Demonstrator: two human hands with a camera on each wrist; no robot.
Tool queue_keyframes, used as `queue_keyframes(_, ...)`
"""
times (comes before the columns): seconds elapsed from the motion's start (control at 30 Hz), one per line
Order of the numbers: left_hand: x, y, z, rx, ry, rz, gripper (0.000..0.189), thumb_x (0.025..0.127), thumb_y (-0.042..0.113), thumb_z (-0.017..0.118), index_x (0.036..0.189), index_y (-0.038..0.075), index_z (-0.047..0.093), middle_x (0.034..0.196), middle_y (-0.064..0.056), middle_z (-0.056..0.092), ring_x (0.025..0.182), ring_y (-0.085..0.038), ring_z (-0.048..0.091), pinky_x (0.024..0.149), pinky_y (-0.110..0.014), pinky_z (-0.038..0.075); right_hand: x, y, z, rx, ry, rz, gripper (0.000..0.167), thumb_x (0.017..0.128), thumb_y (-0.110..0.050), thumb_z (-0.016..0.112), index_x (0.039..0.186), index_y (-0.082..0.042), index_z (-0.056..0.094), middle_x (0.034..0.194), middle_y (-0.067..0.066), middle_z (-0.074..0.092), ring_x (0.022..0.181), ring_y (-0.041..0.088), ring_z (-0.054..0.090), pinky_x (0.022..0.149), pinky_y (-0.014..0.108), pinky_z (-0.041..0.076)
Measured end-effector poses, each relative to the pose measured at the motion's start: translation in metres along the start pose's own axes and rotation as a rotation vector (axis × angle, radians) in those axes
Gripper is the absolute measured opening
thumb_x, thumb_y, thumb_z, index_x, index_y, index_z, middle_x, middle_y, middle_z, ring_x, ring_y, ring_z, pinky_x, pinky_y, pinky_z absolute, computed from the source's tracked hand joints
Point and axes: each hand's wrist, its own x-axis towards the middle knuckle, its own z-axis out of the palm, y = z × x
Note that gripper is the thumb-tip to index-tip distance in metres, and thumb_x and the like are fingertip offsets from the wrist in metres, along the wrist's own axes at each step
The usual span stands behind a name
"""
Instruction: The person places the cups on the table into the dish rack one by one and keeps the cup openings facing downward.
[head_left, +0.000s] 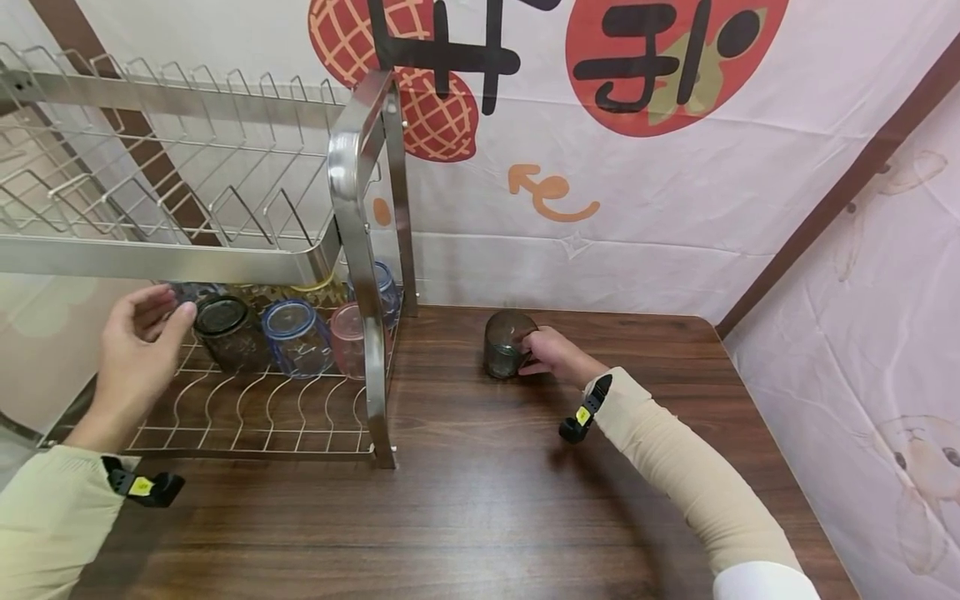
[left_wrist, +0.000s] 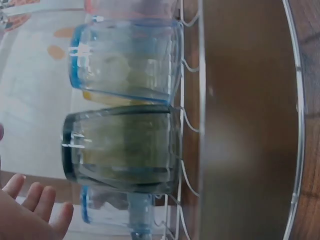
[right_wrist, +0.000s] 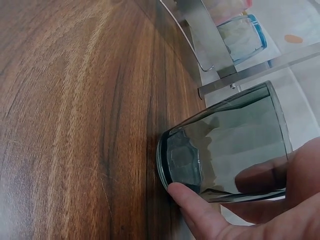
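Observation:
My right hand (head_left: pixel 555 352) grips a smoky grey drinking glass (head_left: pixel 504 343) from its right side, with fingers and thumb (right_wrist: pixel 197 207) around it. The glass stands upright on the brown wooden table, right of the dish rack. My left hand (head_left: pixel 142 358) is at the rack's lower tier, its fingers loosely bent and holding nothing. Just right of it, apart from the fingers, a dark grey glass (left_wrist: pixel 122 150) stands upside down on the wires. Beside that glass are an upturned blue-tinted glass (head_left: pixel 298 346) and a pink one (head_left: pixel 347 343).
The two-tier metal dish rack (head_left: pixel 360 192) covers the left of the table (head_left: pixel 480 500). Its upper tier has upright wire slots. More glasses, including a blue one (head_left: pixel 386 292) and a yellow one (head_left: pixel 324 293), stand in the back row below. A printed cloth (head_left: pixel 637 200) hangs behind.

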Motion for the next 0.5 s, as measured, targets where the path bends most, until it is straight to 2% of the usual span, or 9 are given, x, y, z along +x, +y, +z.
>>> queue_keyframes(0.17,-0.006,0.012,0.001,-0.011,0.071,0.016,0.029,0.101,0.01,0.06,0.129,0.016,0.061,0.115,0.014,0.059,0.107,0.002,0.056,0.089,-0.007,0.042,-0.003,-0.001,-0.001,0.025,0.004,-0.028,0.049,0.09,0.007,0.037,0.138,0.011,0.047,0.127,0.019,0.049,0.11,0.027,0.053,0.102,0.051,0.051)
queue_keyframes(0.33,-0.013,0.022,0.003,-0.005,0.096,0.043,0.026,0.1,0.009,0.062,0.123,0.019,0.067,0.114,0.012,0.064,0.103,0.002,0.06,0.086,-0.007,0.043,-0.009,-0.004,-0.003,0.032,0.003,-0.064,0.051,0.09,0.008,0.037,0.141,0.011,0.045,0.122,0.02,0.052,0.108,0.028,0.054,0.105,0.052,0.049)
queue_keyframes(0.5,-0.021,0.036,0.003,0.007,0.086,0.069,0.025,0.1,0.008,0.062,0.124,0.012,0.069,0.107,0.017,0.065,0.098,0.004,0.062,0.082,-0.007,0.044,-0.014,-0.007,-0.004,0.061,-0.01,-0.087,0.056,0.088,0.01,0.036,0.143,0.012,0.043,0.136,0.024,0.047,0.118,0.029,0.05,0.107,0.054,0.045)
